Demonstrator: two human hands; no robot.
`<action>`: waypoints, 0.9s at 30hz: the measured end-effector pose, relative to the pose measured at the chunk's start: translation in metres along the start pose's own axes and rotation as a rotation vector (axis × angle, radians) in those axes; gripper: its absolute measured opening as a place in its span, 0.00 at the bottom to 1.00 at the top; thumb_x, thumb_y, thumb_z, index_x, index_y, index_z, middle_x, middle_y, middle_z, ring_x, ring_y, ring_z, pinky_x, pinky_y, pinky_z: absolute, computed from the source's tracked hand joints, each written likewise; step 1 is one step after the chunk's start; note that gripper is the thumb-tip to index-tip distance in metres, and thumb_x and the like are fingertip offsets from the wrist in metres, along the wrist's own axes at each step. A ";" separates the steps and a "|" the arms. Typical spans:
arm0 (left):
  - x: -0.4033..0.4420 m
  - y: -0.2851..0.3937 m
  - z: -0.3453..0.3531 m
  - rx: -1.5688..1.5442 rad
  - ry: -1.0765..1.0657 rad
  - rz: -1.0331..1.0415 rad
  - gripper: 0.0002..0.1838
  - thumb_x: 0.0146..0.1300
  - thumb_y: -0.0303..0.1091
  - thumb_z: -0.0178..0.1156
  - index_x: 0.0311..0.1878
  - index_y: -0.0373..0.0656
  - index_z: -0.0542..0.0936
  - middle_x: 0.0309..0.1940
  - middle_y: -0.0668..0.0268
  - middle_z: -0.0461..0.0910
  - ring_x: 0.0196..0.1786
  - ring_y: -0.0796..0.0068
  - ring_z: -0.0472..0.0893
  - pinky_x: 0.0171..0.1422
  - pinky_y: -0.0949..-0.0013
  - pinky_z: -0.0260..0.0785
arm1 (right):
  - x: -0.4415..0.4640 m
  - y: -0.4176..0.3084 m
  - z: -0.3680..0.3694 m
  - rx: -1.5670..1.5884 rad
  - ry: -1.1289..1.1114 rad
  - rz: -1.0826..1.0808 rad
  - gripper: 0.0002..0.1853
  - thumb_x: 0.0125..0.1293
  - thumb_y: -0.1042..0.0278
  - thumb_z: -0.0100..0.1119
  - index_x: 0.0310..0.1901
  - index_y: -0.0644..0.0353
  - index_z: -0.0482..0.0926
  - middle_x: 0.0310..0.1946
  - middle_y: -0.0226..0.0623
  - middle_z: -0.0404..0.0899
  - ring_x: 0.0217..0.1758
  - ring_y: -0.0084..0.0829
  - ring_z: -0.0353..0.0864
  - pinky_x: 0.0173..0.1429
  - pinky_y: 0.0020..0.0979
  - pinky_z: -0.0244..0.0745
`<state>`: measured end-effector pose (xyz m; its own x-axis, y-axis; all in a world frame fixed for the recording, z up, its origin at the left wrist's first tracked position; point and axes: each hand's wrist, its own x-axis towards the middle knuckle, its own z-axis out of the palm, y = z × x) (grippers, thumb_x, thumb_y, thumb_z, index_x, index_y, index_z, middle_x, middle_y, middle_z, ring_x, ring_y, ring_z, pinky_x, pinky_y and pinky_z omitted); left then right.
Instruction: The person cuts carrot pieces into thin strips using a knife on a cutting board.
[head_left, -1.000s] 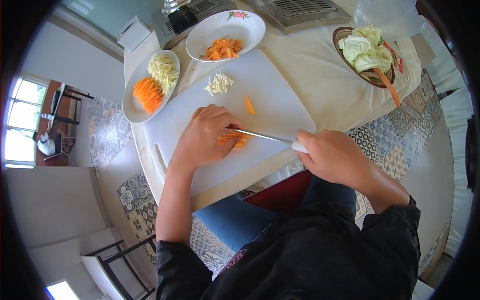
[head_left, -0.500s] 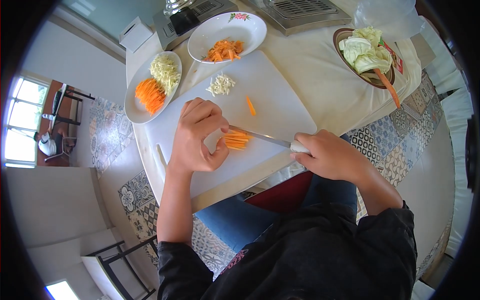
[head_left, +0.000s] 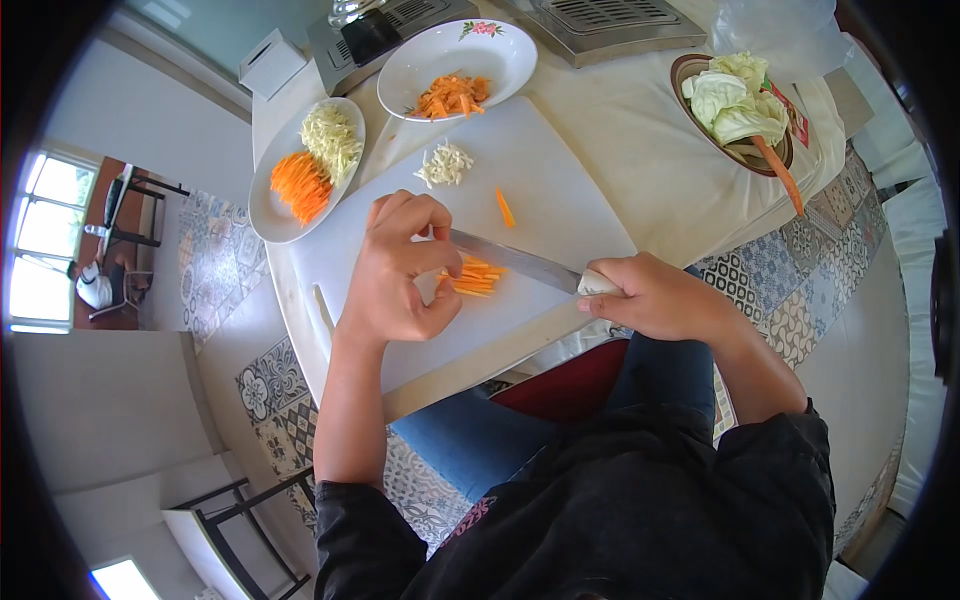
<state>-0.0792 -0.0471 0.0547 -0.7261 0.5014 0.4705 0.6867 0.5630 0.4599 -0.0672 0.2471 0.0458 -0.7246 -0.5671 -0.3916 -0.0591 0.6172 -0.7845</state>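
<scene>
My right hand (head_left: 660, 297) grips the pale handle of a knife (head_left: 520, 262). Its blade reaches left across the white cutting board (head_left: 560, 180), the tip end up against the curled fingers of my left hand (head_left: 400, 270). Thumb and fingers of that hand close around the left ends of a small bundle of carrot strips (head_left: 482, 278), just below the blade. The fingers partly cover the strips' ends. One loose carrot strip (head_left: 505, 208) lies farther up the board, near a small heap of chopped white pieces (head_left: 445, 165).
An oval plate (head_left: 262, 215) carries shredded carrot and pale shredded cabbage. Behind the board, a flowered bowl (head_left: 400, 78) holds carrot shavings. A brown-rimmed bowl (head_left: 683, 75) with cabbage (head_left: 735, 105) and a whole carrot (head_left: 780, 175) stands right. Stoves (head_left: 600, 30) line the back. A person (head_left: 95, 287) sits far left.
The knife blade has turned so more of its flat side shows, and its handle has shifted slightly. My left fingers have moved a little at the carrot strips.
</scene>
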 end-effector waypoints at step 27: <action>0.001 -0.015 0.015 -0.113 -0.194 -0.215 0.12 0.55 0.21 0.61 0.43 0.40 0.86 0.38 0.61 0.84 0.46 0.61 0.80 0.54 0.60 0.73 | -0.050 -0.009 -0.002 -0.194 0.360 0.052 0.14 0.71 0.62 0.57 0.39 0.67 0.71 0.27 0.58 0.79 0.34 0.61 0.78 0.38 0.52 0.69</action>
<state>-0.0908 -0.0458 0.0370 -0.8408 0.5009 0.2055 0.5081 0.5990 0.6189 -0.0317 0.2712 0.0734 -0.9220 -0.3268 -0.2077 -0.1199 0.7510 -0.6494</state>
